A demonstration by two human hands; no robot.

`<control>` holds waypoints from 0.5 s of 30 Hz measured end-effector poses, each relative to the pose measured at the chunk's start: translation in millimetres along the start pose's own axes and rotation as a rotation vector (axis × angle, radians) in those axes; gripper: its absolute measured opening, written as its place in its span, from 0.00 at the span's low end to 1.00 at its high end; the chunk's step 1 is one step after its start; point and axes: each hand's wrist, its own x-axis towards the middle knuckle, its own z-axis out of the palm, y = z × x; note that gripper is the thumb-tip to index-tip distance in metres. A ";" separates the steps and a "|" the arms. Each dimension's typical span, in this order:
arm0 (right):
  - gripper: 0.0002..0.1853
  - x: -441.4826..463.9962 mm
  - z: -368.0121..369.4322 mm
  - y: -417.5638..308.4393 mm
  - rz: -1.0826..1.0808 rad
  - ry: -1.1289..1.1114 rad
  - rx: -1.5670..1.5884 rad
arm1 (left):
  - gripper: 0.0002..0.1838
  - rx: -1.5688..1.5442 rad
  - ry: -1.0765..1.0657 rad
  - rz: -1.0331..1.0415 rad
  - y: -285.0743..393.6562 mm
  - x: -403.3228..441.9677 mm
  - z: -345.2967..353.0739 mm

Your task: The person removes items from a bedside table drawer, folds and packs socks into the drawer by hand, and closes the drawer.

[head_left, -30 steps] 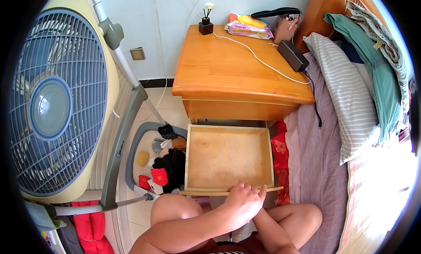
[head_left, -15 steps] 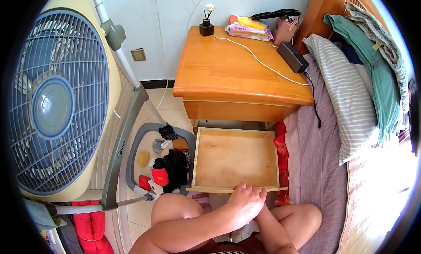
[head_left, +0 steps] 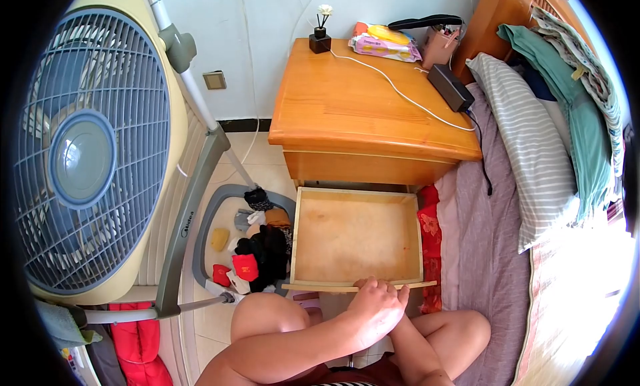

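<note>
A shallow, pale wooden drawer [head_left: 360, 233] lies in front of the orange wooden nightstand [head_left: 373, 96], its inside bare apart from small marks. Whether its back end sits inside the nightstand cannot be made out. At the middle of the drawer's front edge is my left hand [head_left: 379, 309], its fingers curled and fingertips over the top of the front panel. My right hand [head_left: 403, 296] lies beneath and beside the left one, mostly covered by it, so its grip is hidden. My bent knees flank both hands.
A large standing fan [head_left: 87, 153] fills the left side. Near the drawer's left edge, a grey-rimmed basin [head_left: 200, 243] holds dark, red and white cloth items. The bed [head_left: 487, 253] borders the right. Wipes [head_left: 385, 43], a black adapter [head_left: 449, 87] and cables lie on the nightstand.
The drawer's back edge has shifted closer to the nightstand, narrowing the gap between them. My hands stay at the front edge. The view has moved slightly.
</note>
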 end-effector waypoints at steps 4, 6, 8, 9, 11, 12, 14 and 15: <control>0.12 3.6 0.6 -1.2 -0.010 -0.002 0.002 | 0.23 0.014 0.033 0.001 1.0 0.3 0.5; 0.12 7.0 1.0 -2.3 -0.012 -0.005 0.004 | 0.23 0.018 0.031 0.001 0.9 1.1 1.3; 0.12 9.9 2.2 -4.7 -0.013 -0.006 0.004 | 0.23 0.021 0.028 0.000 0.9 1.2 1.3; 0.12 11.7 2.9 -6.1 -0.015 -0.007 0.004 | 0.24 0.033 0.033 0.004 0.7 0.9 1.0; 0.12 14.6 3.4 -7.2 -0.017 -0.009 0.004 | 0.24 0.046 0.038 0.007 0.5 0.3 1.1; 0.12 16.1 3.1 -7.7 -0.016 -0.013 0.003 | 0.24 0.036 0.034 0.010 0.1 0.1 2.0; 0.12 17.2 3.8 -8.2 -0.021 -0.013 0.004 | 0.25 0.026 0.031 0.012 -0.5 0.3 3.3; 0.12 17.6 4.1 -8.5 -0.021 -0.015 0.004 | 0.25 0.024 0.038 0.012 -0.5 0.5 3.9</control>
